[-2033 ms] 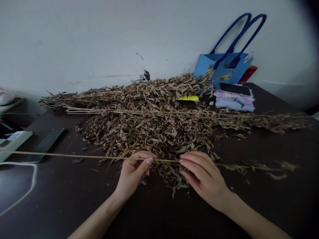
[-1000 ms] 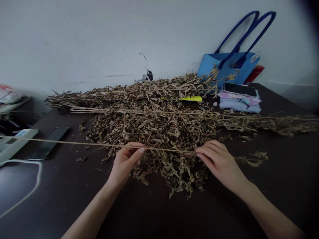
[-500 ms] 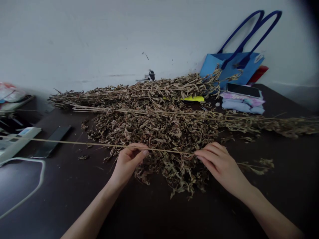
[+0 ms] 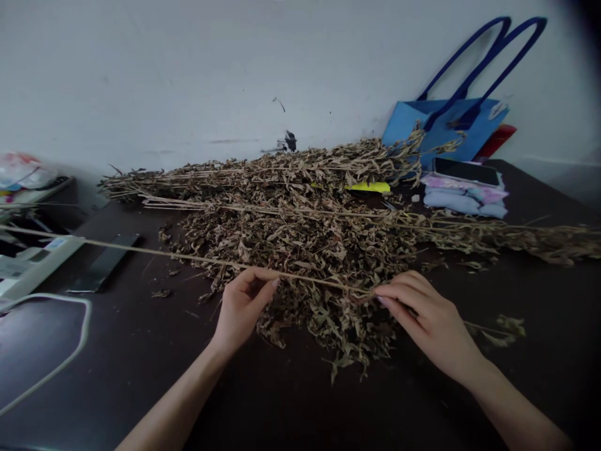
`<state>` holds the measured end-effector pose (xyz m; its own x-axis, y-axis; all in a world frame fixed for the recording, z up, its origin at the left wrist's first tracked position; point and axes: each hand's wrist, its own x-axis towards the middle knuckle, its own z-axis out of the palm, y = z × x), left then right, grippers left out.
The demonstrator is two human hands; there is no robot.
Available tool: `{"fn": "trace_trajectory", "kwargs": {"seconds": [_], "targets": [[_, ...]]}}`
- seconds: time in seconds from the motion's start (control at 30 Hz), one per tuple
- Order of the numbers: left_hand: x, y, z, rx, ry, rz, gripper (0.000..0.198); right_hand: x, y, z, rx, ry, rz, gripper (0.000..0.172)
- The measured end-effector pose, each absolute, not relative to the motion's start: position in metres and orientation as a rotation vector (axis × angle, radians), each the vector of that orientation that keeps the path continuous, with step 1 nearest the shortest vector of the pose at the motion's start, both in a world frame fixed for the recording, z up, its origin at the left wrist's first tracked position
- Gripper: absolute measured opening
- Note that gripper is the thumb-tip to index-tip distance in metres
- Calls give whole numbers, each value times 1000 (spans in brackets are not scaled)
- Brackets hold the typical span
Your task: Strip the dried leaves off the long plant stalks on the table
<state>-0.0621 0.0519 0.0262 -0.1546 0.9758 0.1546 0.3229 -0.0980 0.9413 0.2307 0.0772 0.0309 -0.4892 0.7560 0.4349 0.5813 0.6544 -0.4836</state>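
Note:
A long thin dry stalk [image 4: 141, 250] runs from the far left across to the right, bare along most of its length. My left hand [image 4: 244, 304] pinches it near its middle. My right hand [image 4: 425, 316] pinches it further right, fingers closed around the stem. Past that hand the stalk's tip [image 4: 502, 326] still carries a few dry leaves low over the dark table [image 4: 291, 401]. Both hands hover over the front of a heap of loose dried leaves [image 4: 300, 263].
Leafy dried stalks [image 4: 263, 172] lie behind the heap, and one long stalk [image 4: 516, 238] reaches right. A blue bag [image 4: 446, 128], a phone on folded cloth [image 4: 464, 185], a yellow item [image 4: 370, 186], a dark flat bar [image 4: 103, 263] and a white power strip [image 4: 32, 266] stand around.
My right hand slid rightward along the stalk away from the left, then held. The stalk's left end has risen and its tip dropped lower. The view drifted left.

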Motion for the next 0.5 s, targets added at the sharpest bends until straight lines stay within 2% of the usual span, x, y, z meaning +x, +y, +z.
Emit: {"fn": "trace_trajectory", "kwargs": {"seconds": [0.27,0.5], "targets": [[-66,52,30,1763,1595,1326,36,236,80,33,-1103,-2082,301,14],[-78,52,40,1881,1870,1237,28,237,79,35,-1149,-2017,249,13]]}}
